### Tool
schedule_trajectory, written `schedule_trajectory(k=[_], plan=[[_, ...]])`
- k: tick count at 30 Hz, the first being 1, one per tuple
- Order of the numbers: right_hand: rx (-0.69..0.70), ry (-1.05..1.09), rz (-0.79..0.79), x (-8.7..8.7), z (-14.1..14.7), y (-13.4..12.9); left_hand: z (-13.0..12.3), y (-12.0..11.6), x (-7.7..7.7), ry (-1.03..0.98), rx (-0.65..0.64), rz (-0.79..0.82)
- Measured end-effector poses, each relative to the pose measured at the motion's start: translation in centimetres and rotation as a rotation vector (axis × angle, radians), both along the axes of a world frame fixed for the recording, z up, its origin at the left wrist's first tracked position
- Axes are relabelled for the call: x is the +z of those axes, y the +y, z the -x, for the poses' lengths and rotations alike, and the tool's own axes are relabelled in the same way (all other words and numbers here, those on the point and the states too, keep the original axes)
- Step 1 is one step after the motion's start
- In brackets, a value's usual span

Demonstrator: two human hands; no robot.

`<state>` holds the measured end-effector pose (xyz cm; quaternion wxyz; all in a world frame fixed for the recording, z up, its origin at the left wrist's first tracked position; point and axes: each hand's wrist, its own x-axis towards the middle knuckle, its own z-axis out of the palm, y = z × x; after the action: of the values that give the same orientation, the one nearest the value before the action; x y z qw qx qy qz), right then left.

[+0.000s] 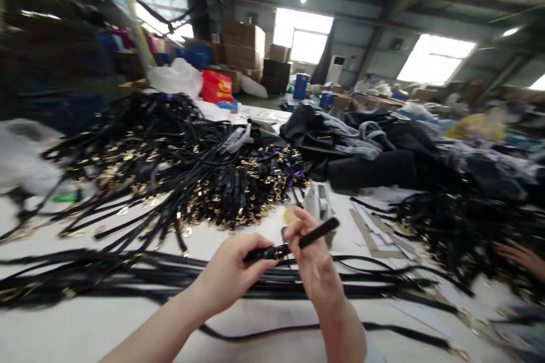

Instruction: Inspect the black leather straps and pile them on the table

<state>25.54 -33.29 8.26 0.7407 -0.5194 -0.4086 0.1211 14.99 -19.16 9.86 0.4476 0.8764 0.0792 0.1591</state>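
Head view, black strap (319, 232), in both hands (225, 269) (315, 266)

The left hand (232, 269) and right hand (315, 261) both grip a black strap (321, 231), its end pointing to two o'clock. From these hands, long straps (357, 290) stretch toward nine and three across the white tabletop (63, 332); a gold-clasped heap (230, 193) spreads at ten, dark fabric (370, 170) at one-thirty, another person's hand (522, 255) at three.

White table (85, 329), heaped black straps (170, 164), gold-coloured fittings (242, 216), black fabric (370, 171)
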Motion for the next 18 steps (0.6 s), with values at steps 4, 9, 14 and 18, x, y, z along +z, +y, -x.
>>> schedule_trajectory(k=[4, 9, 14, 18], plan=[[-0.098, -0.142, 0.101, 0.7, -0.9, 0.0, -0.4, 0.6, -1.0, -0.038, -0.005, -0.080], [-0.127, -0.262, 0.245, 1.8, -1.6, -0.3, -0.1, 0.7, -1.0, -0.118, 0.046, -0.161], [-0.087, -0.353, 0.332, 2.0, -2.4, -0.5, -0.2, 1.1, -0.9, -0.164, 0.136, -0.149], [-0.121, -0.377, 0.365, 2.0, -2.7, -0.6, 0.0, 2.2, -2.2, -0.119, 0.180, -0.154]])
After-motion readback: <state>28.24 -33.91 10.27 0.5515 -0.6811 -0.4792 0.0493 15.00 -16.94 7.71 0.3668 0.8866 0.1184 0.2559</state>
